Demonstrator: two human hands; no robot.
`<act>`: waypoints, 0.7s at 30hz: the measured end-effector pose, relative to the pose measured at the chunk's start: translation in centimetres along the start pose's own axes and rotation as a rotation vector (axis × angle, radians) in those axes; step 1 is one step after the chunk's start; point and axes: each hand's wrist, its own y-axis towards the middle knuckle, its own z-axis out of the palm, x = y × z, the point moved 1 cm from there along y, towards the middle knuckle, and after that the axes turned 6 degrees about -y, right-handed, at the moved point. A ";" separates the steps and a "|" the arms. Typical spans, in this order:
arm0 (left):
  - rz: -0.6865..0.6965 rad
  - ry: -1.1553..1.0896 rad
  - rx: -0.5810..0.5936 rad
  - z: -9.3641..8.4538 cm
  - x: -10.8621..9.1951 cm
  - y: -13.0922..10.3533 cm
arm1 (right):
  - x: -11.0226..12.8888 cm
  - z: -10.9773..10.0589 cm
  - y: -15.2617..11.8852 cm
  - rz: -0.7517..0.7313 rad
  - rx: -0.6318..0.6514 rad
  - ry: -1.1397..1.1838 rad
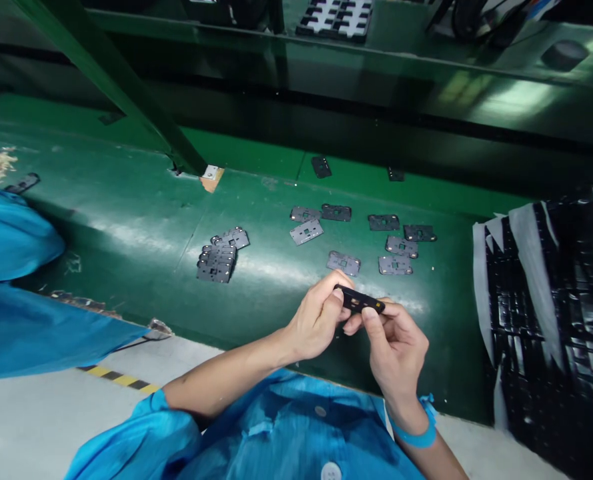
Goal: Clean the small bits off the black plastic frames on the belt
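Note:
Between my two hands is a small black plastic plate (pixel 360 300) with cut-outs, held tilted above the green bench. My left hand (pixel 321 312) pinches its left end between thumb and fingers. At its right end, my right hand (pixel 395 339) grips with the thumb on the near edge, beside a small yellow spot. Just beyond the hands lies a similar dark plate (pixel 343 263). More such plates lie scattered to the right, including one plate (pixel 395 265) nearby. A stack of plates (pixel 217 264) sits to the left of my left hand.
A green metal post (pixel 126 100) slants down to the bench (pixel 261 300). Black wrapped packages with white strips (pixel 546 300) stand at the right. Another person's blue sleeve (pixel 11 233) reaches in at the left. A black-and-white tray (pixel 335 19) rests on the upper shelf.

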 end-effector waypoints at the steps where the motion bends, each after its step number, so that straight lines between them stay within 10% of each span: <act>1: 0.001 0.002 0.003 0.0 0.1 0.0 | 0.0 0.0 0.0 -0.001 -0.001 0.005; 13: 0.091 0.652 0.181 -2.2 -1.0 1.1 | -0.5 -2.3 1.2 0.080 -0.088 0.059; 21: 0.008 0.278 0.113 -0.8 -2.4 1.6 | 0.6 -2.4 1.6 -0.031 -0.028 -0.153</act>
